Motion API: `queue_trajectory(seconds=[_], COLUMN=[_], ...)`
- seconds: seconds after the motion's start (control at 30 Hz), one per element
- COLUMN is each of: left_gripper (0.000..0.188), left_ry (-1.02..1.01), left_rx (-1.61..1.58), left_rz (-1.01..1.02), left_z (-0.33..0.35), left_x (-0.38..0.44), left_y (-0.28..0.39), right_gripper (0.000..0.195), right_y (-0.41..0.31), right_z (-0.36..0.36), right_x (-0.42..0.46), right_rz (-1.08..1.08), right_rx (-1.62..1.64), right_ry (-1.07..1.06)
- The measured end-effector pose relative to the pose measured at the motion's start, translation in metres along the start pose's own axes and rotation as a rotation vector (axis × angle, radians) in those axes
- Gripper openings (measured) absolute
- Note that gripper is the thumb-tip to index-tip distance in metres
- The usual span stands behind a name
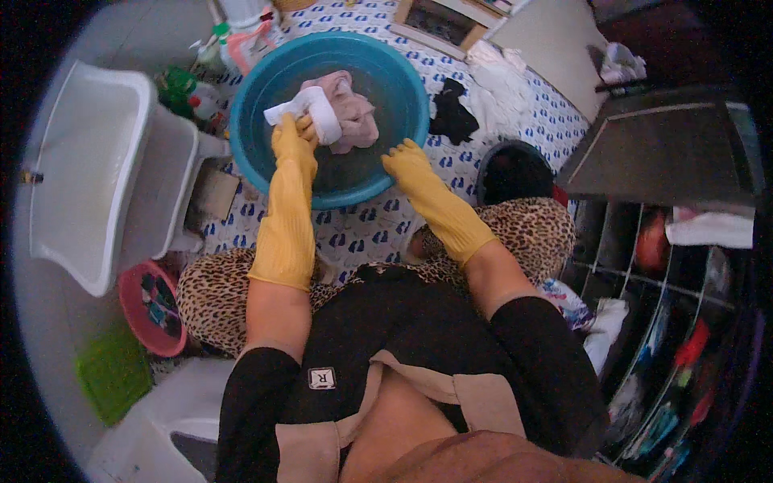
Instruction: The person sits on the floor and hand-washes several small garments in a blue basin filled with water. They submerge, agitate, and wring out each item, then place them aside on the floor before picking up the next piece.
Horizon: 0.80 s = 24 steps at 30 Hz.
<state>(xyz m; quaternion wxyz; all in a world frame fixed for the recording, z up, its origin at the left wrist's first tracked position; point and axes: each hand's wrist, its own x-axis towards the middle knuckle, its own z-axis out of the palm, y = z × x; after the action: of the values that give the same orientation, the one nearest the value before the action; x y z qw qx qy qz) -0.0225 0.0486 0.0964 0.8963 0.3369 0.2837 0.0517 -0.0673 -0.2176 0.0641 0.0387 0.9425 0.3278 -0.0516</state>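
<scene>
A round teal plastic basin (329, 199) stands on the patterned floor before me, with dark water in it. My left hand (296, 136), in a yellow rubber glove, grips the white band of a garment over the basin's left half. The garment's crumpled pale pink cloth (350, 115) lies beside that band, in the middle of the basin. My right hand (404, 158), gloved the same way, rests at the basin's lower right rim with its fingers curled; whether they hold the rim is unclear. To the right of the basin lie a black cloth (453, 113) and a white cloth (498, 90).
A dark bucket (516, 172) stands by my right knee. White plastic tubs or stools (90, 175) are at the left, above a pink basin (154, 308) with small items. Bottles (181, 93) stand left of the teal basin. A wire rack (652, 278) holding assorted things is at right.
</scene>
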Motion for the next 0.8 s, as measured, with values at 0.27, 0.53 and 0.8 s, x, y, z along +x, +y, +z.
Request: queue_trajectory(seconds=[0.27, 0.53, 0.8], left_gripper=[0.06, 0.048, 0.033], left_ry=[-0.066, -0.267, -0.092], left_rx=[0.115, 0.316, 0.662], left_rz=[-0.113, 0.19, 0.691], left_z=[0.066, 0.084, 0.075], left_x=[-0.054, -0.072, -0.083], left_y=[0.022, 0.057, 0.113], right_gripper=[0.078, 0.043, 0.031], right_y=[-0.039, -0.041, 0.011], right_z=[-0.112, -0.163, -0.219], right_x=[0.036, 0.043, 0.035], right_rz=[0.197, 0.261, 0.483], right_rx=[1.535, 1.318, 1.157], right_ry=[0.25, 0.431, 0.73])
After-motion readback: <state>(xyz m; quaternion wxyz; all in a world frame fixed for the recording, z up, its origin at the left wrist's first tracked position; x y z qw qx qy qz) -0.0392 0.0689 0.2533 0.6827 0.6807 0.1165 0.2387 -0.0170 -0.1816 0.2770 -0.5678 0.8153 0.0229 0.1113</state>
